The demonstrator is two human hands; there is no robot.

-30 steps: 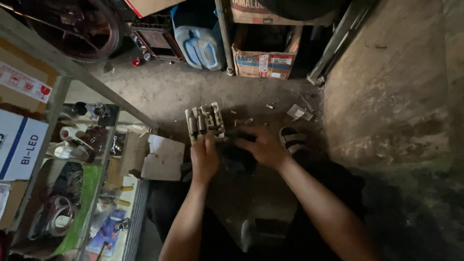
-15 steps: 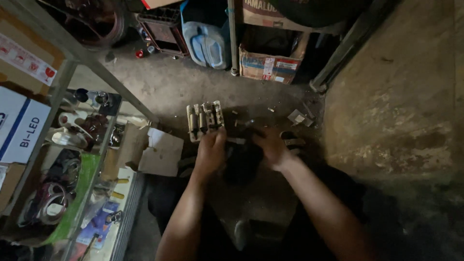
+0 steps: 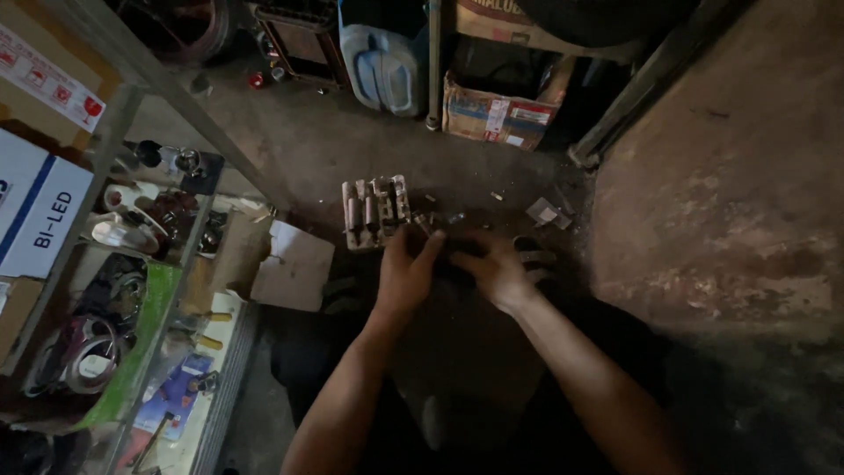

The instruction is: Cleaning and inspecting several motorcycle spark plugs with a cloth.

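My left hand (image 3: 406, 268) and right hand (image 3: 497, 268) meet at the centre of the frame, fingers curled around a dark object (image 3: 453, 264) held between them, too dim to identify. Just above my left hand, a pale compartmented tray (image 3: 375, 211) on the concrete floor holds small cylindrical parts in its slots. Along the top of the frame stand a blue jerrycan (image 3: 382, 54) and an open cardboard box (image 3: 499, 110), its contents lost in shadow.
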